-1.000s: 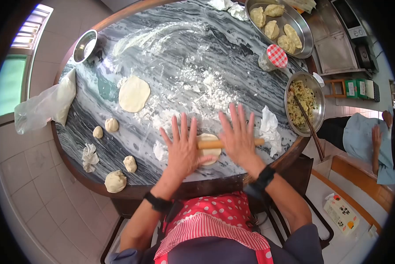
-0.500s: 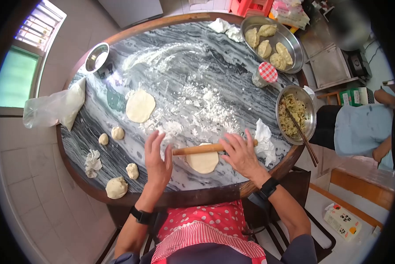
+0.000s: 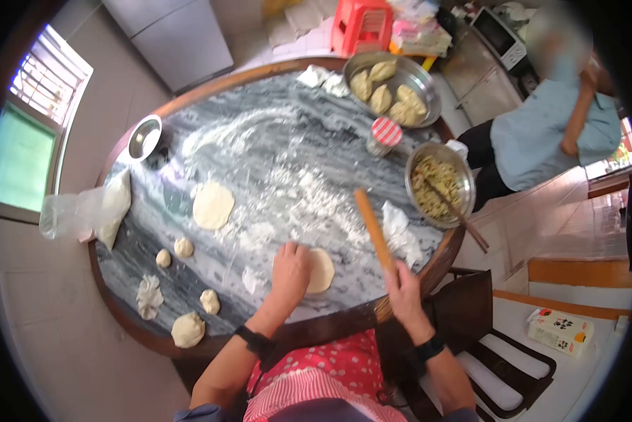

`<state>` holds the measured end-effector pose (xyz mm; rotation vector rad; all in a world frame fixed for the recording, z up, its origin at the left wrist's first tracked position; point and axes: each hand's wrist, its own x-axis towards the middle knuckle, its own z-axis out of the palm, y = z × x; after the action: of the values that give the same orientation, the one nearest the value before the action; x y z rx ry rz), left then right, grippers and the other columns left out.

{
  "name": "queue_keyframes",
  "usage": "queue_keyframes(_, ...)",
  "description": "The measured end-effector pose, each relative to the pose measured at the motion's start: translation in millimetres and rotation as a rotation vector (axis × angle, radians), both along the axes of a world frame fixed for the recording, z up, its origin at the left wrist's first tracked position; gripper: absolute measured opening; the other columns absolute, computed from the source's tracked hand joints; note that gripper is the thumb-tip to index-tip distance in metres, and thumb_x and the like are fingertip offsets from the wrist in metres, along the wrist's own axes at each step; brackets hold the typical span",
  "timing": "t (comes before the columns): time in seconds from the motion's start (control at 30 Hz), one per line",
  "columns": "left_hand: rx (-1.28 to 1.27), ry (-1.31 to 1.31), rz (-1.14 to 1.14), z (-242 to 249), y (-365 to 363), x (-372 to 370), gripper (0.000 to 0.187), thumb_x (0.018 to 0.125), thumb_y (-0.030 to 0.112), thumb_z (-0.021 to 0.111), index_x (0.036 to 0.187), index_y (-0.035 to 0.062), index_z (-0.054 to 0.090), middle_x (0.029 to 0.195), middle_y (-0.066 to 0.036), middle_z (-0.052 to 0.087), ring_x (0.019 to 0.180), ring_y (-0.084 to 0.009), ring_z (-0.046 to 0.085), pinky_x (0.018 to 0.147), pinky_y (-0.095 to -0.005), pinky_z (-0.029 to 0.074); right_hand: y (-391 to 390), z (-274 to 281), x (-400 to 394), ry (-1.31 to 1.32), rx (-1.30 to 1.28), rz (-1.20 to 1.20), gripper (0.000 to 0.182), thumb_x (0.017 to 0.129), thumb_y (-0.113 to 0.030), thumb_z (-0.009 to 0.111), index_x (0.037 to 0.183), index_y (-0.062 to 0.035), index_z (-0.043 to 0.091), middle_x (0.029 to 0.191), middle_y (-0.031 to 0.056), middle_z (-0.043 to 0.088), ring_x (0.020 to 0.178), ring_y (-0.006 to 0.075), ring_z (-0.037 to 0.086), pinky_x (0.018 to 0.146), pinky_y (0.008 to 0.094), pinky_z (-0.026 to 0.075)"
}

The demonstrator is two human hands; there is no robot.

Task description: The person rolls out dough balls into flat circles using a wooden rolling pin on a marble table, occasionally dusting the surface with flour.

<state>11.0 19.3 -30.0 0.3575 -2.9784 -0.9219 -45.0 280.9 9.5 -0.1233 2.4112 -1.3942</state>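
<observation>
My right hand (image 3: pixel 403 285) grips a wooden rolling pin (image 3: pixel 374 228) by its near end. The pin points away from me, to the right of a flattened dough round (image 3: pixel 321 271). My left hand (image 3: pixel 291 271) lies over the left edge of that round with its fingers curled and closed; the fingertips are partly hidden. A second dough round (image 3: pixel 213 205) lies farther off to the left on the floured marble table (image 3: pixel 260 172). Small dough balls (image 3: pixel 184 247) and a larger dough lump (image 3: pixel 188 330) sit near the left front edge.
At the far right stand a steel pan (image 3: pixel 430 95) with several dumplings, a jar with a checked lid (image 3: pixel 385 135) and a bowl of filling (image 3: pixel 411 190) with chopsticks. A flour bag (image 3: pixel 115 207) and a small metal bowl (image 3: pixel 134 144) are left. Another person (image 3: pixel 541 133) stands beyond.
The rolling pin has come off the dough and swung to the right, now in my right hand alone. My left hand has closed at the round's left edge. The camera view has shifted.
</observation>
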Motion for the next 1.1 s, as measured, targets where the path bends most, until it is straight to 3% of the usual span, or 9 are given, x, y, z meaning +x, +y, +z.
queue_keyframes(0.33,0.183,-0.264,0.06,0,-1,-5,0.015,0.085,0.013,0.066,0.096,0.0037,0.062,0.091,-0.02,0.064,0.088,-0.043,0.061,0.076,-0.0489,0.05,18,-7,50,-0.013,-0.111,-0.125,0.028,0.097,-0.017,0.065,0.114,0.0057,0.062,0.081,0.0079,0.062,0.074,0.012,0.057,0.068,0.0296,0.049)
queue_keyframes(0.43,-0.176,0.238,-0.144,-2,-3,2,0.019,0.091,0.017,0.063,0.102,0.0019,0.059,0.087,-0.022,0.067,0.081,-0.0432,0.064,0.073,-0.0492,0.051,16,0,50,-0.043,-0.136,-0.124,0.029,0.098,-0.018,0.064,0.114,0.0058,0.062,0.08,0.0067,0.061,0.073,0.011,0.056,0.067,0.0286,0.048)
queue_keyframes(0.5,0.319,-0.08,-0.11,1,-7,2,0.023,0.095,0.019,0.062,0.109,0.002,0.057,0.085,-0.019,0.068,0.077,-0.04,0.066,0.07,-0.046,0.053,16,0,50,-0.04,-0.133,-0.12,0.029,0.098,-0.019,0.064,0.114,0.0059,0.062,0.08,0.0061,0.061,0.072,0.0104,0.056,0.066,0.0281,0.048)
queue_keyframes(0.57,0.43,-0.076,-0.094,9,-6,10,0.016,0.097,0.015,0.06,0.106,0.0027,0.056,0.085,-0.014,0.071,0.077,-0.0332,0.069,0.068,-0.0413,0.052,18,-2,53,-0.021,-0.142,-0.121,0.03,0.098,-0.019,0.064,0.114,0.0061,0.061,0.078,0.0054,0.06,0.071,0.0097,0.055,0.065,0.0279,0.048)
queue_keyframes(0.67,1.3,-0.239,0.177,36,4,14,0.022,0.105,0.022,0.055,0.114,0.003,0.057,0.093,-0.002,0.069,0.084,-0.0089,0.065,0.072,-0.0276,0.053,18,8,54,-0.072,-0.144,-0.131,0.029,0.098,-0.018,0.064,0.115,0.0063,0.061,0.078,0.0053,0.06,0.071,0.0112,0.057,0.065,0.0283,0.048)
queue_keyframes(0.77,1.592,-0.173,0.312,36,30,16,0.026,0.104,0.021,0.056,0.122,0.0024,0.057,0.102,-0.004,0.069,0.09,-0.0106,0.066,0.079,-0.0264,0.053,15,12,48,-0.127,-0.128,-0.111,0.029,0.098,-0.017,0.064,0.116,0.006,0.061,0.08,0.0076,0.062,0.072,0.0133,0.06,0.065,0.0298,0.049)
queue_keyframes(0.87,1.405,-0.129,0.442,-4,41,35,0.032,0.102,0.012,0.055,0.132,0.0014,0.055,0.111,-0.005,0.068,0.098,-0.0135,0.066,0.085,-0.0287,0.054,9,12,37,0.204,-0.067,-0.012,0.027,0.097,-0.015,0.065,0.116,0.0046,0.062,0.086,0.0116,0.064,0.074,0.0154,0.061,0.066,0.0308,0.049)
queue_keyframes(1.0,0.976,-0.049,0.59,-16,22,58,0.037,0.097,0.003,0.052,0.134,-0.0009,0.055,0.123,-0.012,0.063,0.105,-0.0184,0.064,0.084,-0.0279,0.053,-10,1,29,0.53,0.225,0.264,0.038,0.085,-0.011,0.074,0.12,-0.003,0.061,0.099,0.0121,0.059,0.086,0.0342,0.063,0.074,0.0431,0.052)
queue_keyframes(1.1,0.605,0.004,0.461,17,15,42,0.047,0.093,0.004,0.058,0.139,-0.0003,0.05,0.145,-0.021,0.047,0.129,-0.0295,0.052,0.098,-0.0405,0.049,-18,-20,20,0.651,0.275,0.44,0.042,0.084,-0.013,0.075,0.123,-0.0061,0.062,0.105,0.0103,0.059,0.096,0.0296,0.061,0.081,0.04,0.049)
